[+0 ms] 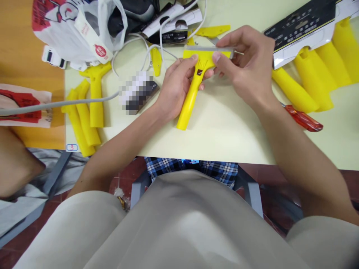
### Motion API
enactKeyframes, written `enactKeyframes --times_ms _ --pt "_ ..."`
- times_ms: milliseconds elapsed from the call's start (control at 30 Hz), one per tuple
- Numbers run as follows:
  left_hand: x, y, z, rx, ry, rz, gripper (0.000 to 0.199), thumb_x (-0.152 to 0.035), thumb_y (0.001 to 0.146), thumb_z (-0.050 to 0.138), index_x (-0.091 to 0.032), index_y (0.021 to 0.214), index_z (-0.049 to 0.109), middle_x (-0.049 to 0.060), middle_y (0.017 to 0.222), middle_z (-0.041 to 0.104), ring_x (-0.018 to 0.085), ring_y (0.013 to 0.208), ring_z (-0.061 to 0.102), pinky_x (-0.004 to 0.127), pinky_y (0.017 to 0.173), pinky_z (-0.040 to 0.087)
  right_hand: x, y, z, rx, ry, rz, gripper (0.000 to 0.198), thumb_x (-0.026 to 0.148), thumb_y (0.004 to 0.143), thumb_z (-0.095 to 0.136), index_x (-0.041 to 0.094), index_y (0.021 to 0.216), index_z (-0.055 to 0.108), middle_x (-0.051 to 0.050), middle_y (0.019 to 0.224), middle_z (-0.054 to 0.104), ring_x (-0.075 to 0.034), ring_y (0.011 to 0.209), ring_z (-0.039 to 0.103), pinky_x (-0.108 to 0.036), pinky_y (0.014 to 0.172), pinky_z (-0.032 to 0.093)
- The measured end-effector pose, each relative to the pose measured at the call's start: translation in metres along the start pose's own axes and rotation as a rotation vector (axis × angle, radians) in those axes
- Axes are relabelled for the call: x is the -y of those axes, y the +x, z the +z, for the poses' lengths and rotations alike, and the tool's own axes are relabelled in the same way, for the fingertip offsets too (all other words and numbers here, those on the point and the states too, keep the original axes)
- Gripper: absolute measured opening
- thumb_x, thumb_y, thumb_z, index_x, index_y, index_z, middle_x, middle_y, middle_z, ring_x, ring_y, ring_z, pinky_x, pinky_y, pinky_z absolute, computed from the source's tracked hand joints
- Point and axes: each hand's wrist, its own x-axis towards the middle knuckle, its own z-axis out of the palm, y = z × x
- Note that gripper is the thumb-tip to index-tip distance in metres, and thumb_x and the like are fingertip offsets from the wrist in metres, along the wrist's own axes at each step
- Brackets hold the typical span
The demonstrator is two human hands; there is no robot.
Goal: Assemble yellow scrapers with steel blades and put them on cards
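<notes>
A yellow scraper (191,95) with a wide head and a straight grey blade (204,48) along its top edge is held above the table. My left hand (175,84) wraps round its neck, thumb pressed on the head. At the head's right end my right hand (248,67) pinches the blade edge between thumb and fingers; some of those fingertips are hidden behind it. Loose yellow plates (212,30) lie just beyond the scraper. A red screwdriver handle (304,118) rests under my right forearm, its tip out of sight.
Yellow scraper handles (97,99) lie at the left edge, and several more yellow handles (305,80) at the right beside a black-and-white box (303,28). White cables (92,100) cross the table near a small box (141,95) and a plastic bag (70,28). Another person's limb (17,164) shows at left.
</notes>
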Motion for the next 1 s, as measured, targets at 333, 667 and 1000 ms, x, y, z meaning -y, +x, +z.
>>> enactKeyframes --times_ms 333,667,1000 --pt "-0.008 -0.003 0.005 -0.087 -0.047 -0.033 0.024 -0.026 0.106 0.063 -0.030 0.085 0.075 0.003 0.114 0.086 0.033 0.147 0.071 0.040 0.095 0.068 0.009 -0.001 -0.004 0.105 0.228 0.206 0.037 0.044 0.097 0.092 0.015 0.102 0.070 -0.008 0.094 0.081 -0.020 0.074 0.077 -0.035 0.069 0.067" --pt "-0.008 -0.008 0.003 -0.100 -0.055 -0.084 0.007 -0.037 0.100 0.076 -0.038 0.102 0.082 0.005 0.101 0.086 0.035 0.149 0.068 0.043 0.103 0.070 0.015 -0.007 -0.003 0.146 0.278 0.154 0.040 0.052 0.091 0.096 0.023 0.093 0.068 -0.004 0.099 0.083 -0.023 0.084 0.079 -0.041 0.083 0.069" --pt "-0.009 -0.007 0.011 -0.177 -0.223 -0.162 0.009 -0.025 0.114 0.069 -0.023 0.121 0.073 0.004 0.117 0.086 0.027 0.136 0.078 0.035 0.109 0.068 0.013 0.000 -0.015 0.200 0.210 0.218 0.049 0.063 0.091 0.093 0.020 0.099 0.071 -0.005 0.102 0.083 -0.021 0.083 0.079 -0.041 0.084 0.070"
